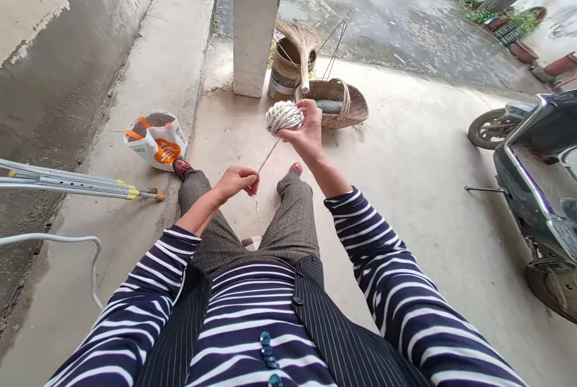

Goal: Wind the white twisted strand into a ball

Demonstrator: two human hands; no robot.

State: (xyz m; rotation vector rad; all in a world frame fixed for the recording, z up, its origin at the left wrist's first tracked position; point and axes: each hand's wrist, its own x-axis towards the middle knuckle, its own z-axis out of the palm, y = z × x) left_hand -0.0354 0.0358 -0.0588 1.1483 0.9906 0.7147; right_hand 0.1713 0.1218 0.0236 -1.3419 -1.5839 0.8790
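Observation:
My right hand [307, 131] is closed around one side of a ball of whitish yarn [283, 117], held out in front of me. From the ball a taut strand of yarn [267, 157] slants down to my left hand [237, 182], whose fingers pinch it. Below that pinch the loose end of the strand dangles in a wavy line between my knees. My left hand is lower and nearer to my body than my right.
A white and orange bag [155, 142] stands by my left foot, with metal crutches [103, 182] beside it. Ahead are a pillar [256, 26], a bucket [282, 77] with a straw broom [303, 41], and a wicker basket [356, 104]. A scooter [536, 182] is parked at right.

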